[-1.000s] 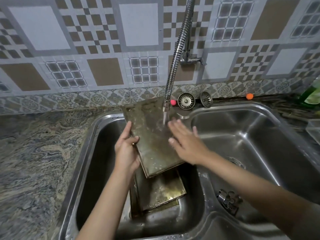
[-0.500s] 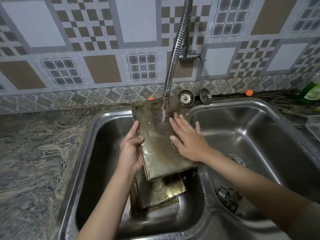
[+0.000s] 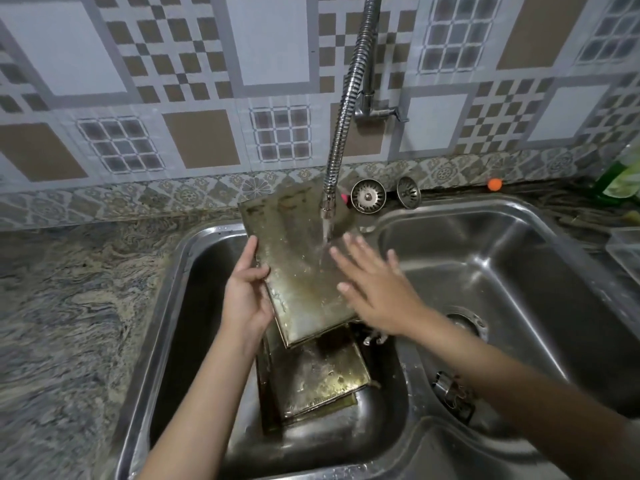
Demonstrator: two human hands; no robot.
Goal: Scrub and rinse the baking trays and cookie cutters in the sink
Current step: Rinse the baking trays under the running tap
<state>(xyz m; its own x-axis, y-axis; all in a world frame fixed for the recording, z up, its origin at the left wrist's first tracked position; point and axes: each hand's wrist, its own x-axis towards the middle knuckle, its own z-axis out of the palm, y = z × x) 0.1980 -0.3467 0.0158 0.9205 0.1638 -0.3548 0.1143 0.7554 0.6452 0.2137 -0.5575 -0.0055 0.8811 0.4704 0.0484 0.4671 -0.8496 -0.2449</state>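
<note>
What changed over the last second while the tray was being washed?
The right hand slid flat across the baking tray toward its right edge, fingers spread. The left hand kept gripping the tray's left edge under the running faucet; the other trays stayed below.

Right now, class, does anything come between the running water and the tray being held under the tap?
Nothing visible does. The stream from the tap falls straight onto the tray, which the left hand holds by its edge. The right hand lies flat beside the stream.
</note>
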